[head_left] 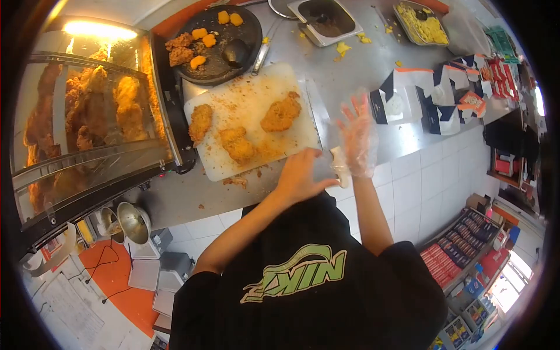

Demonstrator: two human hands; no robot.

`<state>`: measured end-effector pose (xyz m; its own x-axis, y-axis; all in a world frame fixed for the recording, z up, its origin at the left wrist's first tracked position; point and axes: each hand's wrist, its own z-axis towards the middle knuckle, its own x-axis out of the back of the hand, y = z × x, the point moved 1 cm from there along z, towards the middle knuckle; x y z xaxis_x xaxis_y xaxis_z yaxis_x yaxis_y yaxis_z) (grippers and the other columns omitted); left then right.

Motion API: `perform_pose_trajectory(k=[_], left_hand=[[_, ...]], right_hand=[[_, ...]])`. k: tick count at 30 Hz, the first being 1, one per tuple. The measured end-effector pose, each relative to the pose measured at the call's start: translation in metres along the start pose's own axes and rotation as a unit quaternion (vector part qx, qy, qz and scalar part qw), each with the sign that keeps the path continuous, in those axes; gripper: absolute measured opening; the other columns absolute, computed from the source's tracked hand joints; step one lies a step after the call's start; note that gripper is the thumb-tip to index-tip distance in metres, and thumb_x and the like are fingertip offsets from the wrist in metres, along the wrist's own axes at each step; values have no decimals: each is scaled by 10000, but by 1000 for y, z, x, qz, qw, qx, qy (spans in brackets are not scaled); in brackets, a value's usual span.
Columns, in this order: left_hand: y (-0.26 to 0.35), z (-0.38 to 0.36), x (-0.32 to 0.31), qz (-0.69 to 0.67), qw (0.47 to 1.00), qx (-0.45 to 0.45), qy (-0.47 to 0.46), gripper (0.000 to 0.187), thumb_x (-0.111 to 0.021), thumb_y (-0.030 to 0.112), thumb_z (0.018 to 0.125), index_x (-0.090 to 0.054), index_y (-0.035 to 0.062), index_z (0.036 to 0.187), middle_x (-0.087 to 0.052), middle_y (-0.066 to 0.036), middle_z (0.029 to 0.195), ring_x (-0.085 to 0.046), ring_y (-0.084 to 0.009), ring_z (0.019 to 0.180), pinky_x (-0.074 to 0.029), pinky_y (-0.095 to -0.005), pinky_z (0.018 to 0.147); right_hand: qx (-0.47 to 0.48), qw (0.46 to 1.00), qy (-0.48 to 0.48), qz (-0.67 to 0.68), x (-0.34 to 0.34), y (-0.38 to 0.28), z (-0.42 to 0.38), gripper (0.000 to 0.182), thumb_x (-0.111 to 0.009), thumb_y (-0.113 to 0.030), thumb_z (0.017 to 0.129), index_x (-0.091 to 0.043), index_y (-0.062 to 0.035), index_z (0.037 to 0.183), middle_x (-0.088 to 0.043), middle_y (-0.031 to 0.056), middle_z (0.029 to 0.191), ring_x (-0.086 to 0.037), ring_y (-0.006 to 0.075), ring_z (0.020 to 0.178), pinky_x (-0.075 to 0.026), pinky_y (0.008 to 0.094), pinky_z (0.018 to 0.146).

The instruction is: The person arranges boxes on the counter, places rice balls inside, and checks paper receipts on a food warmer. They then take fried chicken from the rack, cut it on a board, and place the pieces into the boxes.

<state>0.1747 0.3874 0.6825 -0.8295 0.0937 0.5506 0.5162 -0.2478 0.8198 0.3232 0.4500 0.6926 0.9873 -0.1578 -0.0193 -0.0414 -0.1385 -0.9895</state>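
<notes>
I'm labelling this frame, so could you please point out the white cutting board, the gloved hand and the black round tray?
white cutting board (248, 105): head view, bare middle of board.
gloved hand (357, 137): head view, on the palm.
black round tray (248, 26): head view, bare right part.

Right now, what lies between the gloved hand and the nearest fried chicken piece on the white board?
Head view: only crumbed board and a strip of steel counter lie between the gloved right hand and that chicken piece.

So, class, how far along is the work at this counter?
Done: three breaded fillets lie on the cutting board; the right hand wears a glove. In hand: the bare left hand is at the glove's cuff. Left: boxes stand open.
</notes>
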Motion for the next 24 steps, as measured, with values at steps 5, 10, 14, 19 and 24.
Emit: perform_pose_trajectory(k=[5, 10, 14, 19, 24], left_hand=[[20, 15, -3, -23, 999, -42, -16, 237, -651, 217, 784, -534, 22, 851, -557, -124, 791, -528, -310, 773, -416, -387, 689], [42, -20, 5, -52, 990, -126, -46, 110, -599, 132, 804, -551, 45, 758, -554, -90, 703, -525, -283, 720, -422, -364, 645], [0, -17, 14, 13, 991, -79, -109, 260, -668, 265, 758, -582, 55, 885, -563, -87, 822, -531, -277, 825, -415, -390, 744], [-84, 45, 18, 181, 978, 102, 35, 636, -720, 404, 700, -497, 46, 1176, -481, -156, 1155, -447, -319, 1089, -353, -462, 906], [-91, 25, 6, 207, 966, 149, 33, 701, -720, 347, 707, -418, 18, 1247, -455, -170, 1190, -416, -316, 1111, -316, -476, 917]], right_hand=[[-39, 946, -26, 321, -18, -27, 7, 979, -278, -863, 679, -62, -311, 1459, -182, 110, 1494, -268, 359, 1305, -225, 627, 997], [4, 854, -26, 519, -9, -31, -5, 915, -429, -785, 725, -163, -283, 1442, -219, 131, 1461, -255, 352, 1313, -194, 573, 1055], [-10, 982, 174, 68, 52, 59, 7, 753, -620, -596, 743, -397, -141, 1301, -433, 165, 1302, -447, 322, 1169, -387, 428, 954], [-83, 804, -66, -585, 40, 73, -33, 528, -671, -398, 704, -509, -38, 1055, -622, 219, 943, -600, 374, 900, -483, 396, 784], [-120, 886, -136, -428, 46, 61, -38, 406, -616, -315, 772, -468, -39, 1031, -602, 231, 899, -609, 379, 724, -486, 426, 640]])
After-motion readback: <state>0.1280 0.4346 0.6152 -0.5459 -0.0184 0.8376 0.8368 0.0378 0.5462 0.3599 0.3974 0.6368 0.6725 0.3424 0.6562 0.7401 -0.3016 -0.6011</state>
